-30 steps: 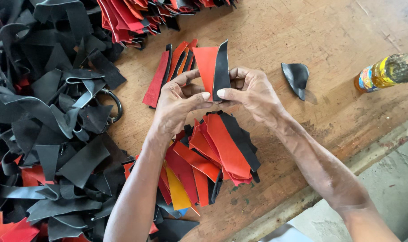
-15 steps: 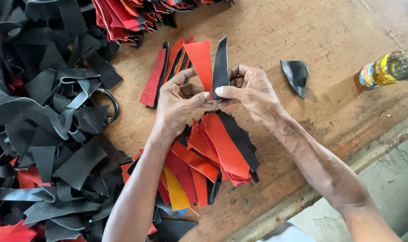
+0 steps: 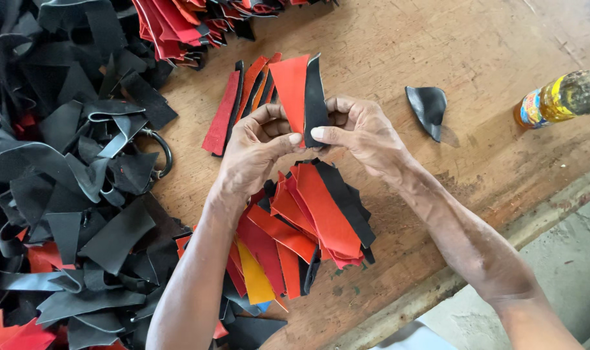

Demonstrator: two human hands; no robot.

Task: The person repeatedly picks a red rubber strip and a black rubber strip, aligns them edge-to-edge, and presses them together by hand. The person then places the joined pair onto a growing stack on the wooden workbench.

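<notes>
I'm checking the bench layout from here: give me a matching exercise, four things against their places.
Things:
1. red and black pieces
2. bottle
3. curled black scrap
4. metal ring

Places:
A. at the edge of the black pile, left of the hands
B. alone on bare wood between the hands and the bottle
C. pinched by the left hand and right hand
D. lying at the right edge of the view

Pairs: 1-C, 2-D, 3-B, 4-A
</notes>
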